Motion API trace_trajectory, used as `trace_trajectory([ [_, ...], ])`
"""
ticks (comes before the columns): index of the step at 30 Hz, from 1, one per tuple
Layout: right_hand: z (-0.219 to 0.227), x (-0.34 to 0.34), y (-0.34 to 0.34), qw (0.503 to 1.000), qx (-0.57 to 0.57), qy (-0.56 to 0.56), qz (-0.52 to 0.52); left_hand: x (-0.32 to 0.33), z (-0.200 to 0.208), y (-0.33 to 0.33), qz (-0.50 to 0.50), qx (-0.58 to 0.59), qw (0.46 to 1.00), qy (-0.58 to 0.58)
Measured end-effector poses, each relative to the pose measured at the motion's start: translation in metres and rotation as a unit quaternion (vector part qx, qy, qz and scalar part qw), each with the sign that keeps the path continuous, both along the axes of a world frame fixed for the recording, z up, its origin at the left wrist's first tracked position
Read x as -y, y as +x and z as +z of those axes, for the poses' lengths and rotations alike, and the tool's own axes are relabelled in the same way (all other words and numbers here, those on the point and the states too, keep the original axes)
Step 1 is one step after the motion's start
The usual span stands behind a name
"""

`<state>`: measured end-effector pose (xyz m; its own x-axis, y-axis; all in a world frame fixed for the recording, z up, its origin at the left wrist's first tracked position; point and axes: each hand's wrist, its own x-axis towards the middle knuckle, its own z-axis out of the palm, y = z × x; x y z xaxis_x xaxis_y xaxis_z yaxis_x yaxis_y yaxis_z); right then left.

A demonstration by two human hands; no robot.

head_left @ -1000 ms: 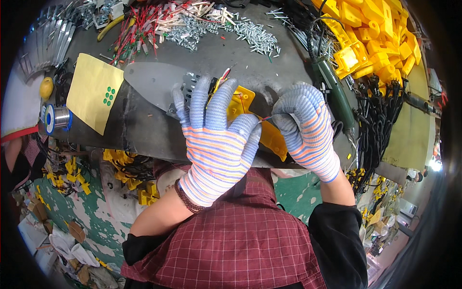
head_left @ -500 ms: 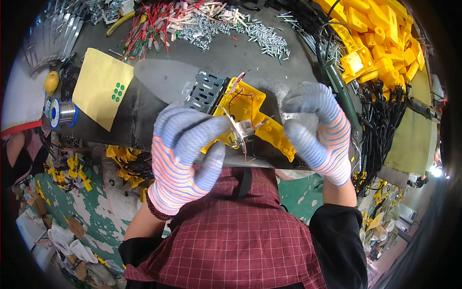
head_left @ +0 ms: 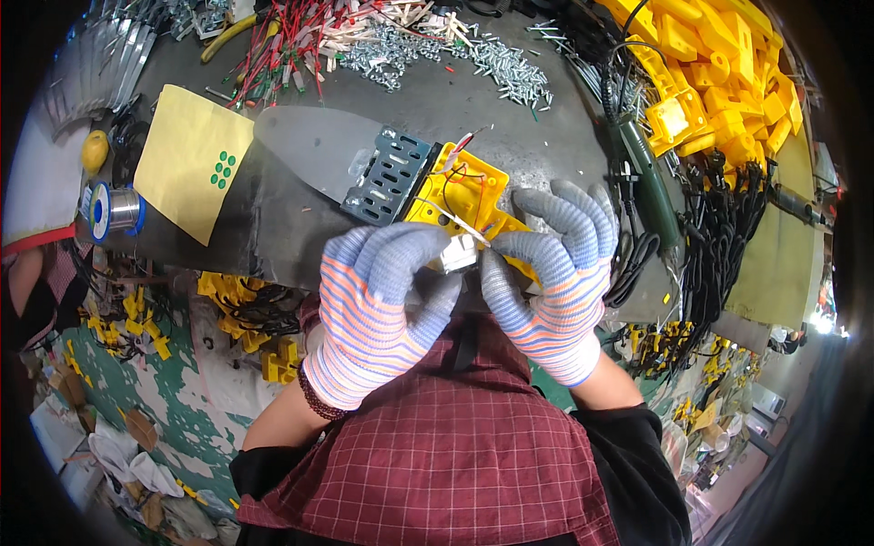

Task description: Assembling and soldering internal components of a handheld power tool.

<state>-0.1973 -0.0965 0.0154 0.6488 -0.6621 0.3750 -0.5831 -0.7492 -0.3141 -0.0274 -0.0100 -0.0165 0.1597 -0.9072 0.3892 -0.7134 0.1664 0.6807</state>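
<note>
Both my hands wear grey-coated striped gloves and meet over a yellow plastic housing half (head_left: 466, 189) at the bench's near edge. My left hand (head_left: 378, 296) is closed, fingers and thumb around a small silver metal part (head_left: 458, 254) with wires. Thumb and forefinger of my right hand (head_left: 551, 273) pinch close to its right side, at the end of a thin pale wire (head_left: 452, 215); the fingertips partly hide what they grip. Red and dark wires lie inside the housing. A dark slotted metal guard (head_left: 390, 175) joins its left side, with a grey pointed plate (head_left: 305, 141) beyond.
Yellow paper with green dots (head_left: 196, 164) and a solder spool (head_left: 116, 213) lie left. Screws (head_left: 514, 73) and red-wired parts (head_left: 296, 41) are heaped at the back. To the right are a dark green tool (head_left: 648, 177), black cords (head_left: 724, 227) and piled yellow housings (head_left: 719, 73).
My right hand has come in leftward from the housing's right end to the silver part, its fingers closing. My left hand has shifted slightly right and nearer me, still gripping the part.
</note>
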Motion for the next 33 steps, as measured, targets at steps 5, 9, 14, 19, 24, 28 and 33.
trace_trajectory([
  [5, -0.013, -0.013, -0.001, 0.998, 0.012, -0.041, -0.037, -0.014, -0.018, -0.005, -0.043, -0.068, 0.995, -0.052],
  [9, -0.014, -0.008, -0.002, 0.999, -0.028, -0.019, -0.017, -0.019, -0.027, -0.001, -0.061, -0.066, 0.993, -0.070],
  [14, -0.005, 0.000, -0.005, 0.996, -0.062, 0.043, 0.040, -0.022, -0.032, 0.000, -0.050, -0.071, 0.993, -0.084],
  [19, -0.005, 0.011, -0.011, 0.991, -0.054, 0.087, 0.080, -0.019, -0.028, -0.001, -0.046, -0.061, 0.994, -0.083],
  [24, -0.001, 0.008, -0.015, 0.989, -0.023, 0.112, 0.092, -0.010, -0.014, 0.003, -0.062, 0.019, 0.996, -0.060],
  [28, 0.000, 0.008, -0.020, 0.989, -0.014, 0.123, 0.085, -0.010, -0.016, 0.002, -0.054, 0.033, 0.995, -0.074],
  [33, 0.003, 0.013, -0.022, 0.989, -0.002, 0.119, 0.083, -0.012, -0.019, 0.004, -0.050, 0.022, 0.996, -0.064],
])
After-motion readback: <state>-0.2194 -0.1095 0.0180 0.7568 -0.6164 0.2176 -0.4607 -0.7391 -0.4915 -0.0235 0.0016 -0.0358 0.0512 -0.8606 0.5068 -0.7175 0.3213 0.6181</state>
